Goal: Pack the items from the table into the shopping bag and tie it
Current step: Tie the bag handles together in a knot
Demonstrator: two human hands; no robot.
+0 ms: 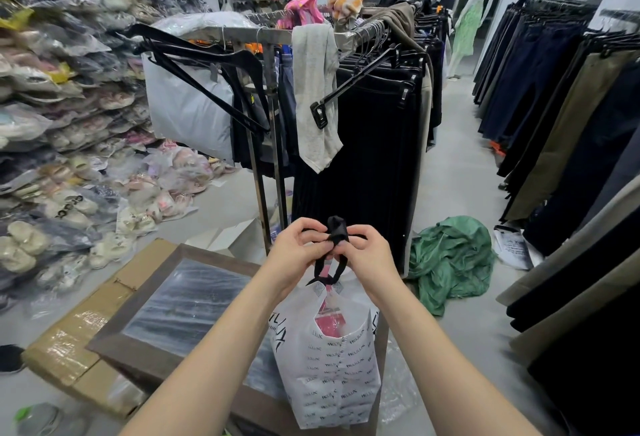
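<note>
A white shopping bag point(329, 373) printed with small black lettering hangs in front of me over the right part of the table point(138, 300). Something pink and red point(329, 323) shows through its side cut-out. Black ribbon handles point(336, 233) rise from the bag's top and are bunched into a knot. My left hand point(298, 252) pinches the ribbon from the left. My right hand point(369, 255) pinches it from the right. Both hands meet at the knot, above the bag.
The table has a brown wooden frame and a glass top. A taped cardboard box point(69, 359) lies left of it. A clothes rack point(270, 96) with hangers and dark garments stands right behind. A green cloth point(450, 259) lies on the floor. Bagged shoes point(52, 123) pile up at left.
</note>
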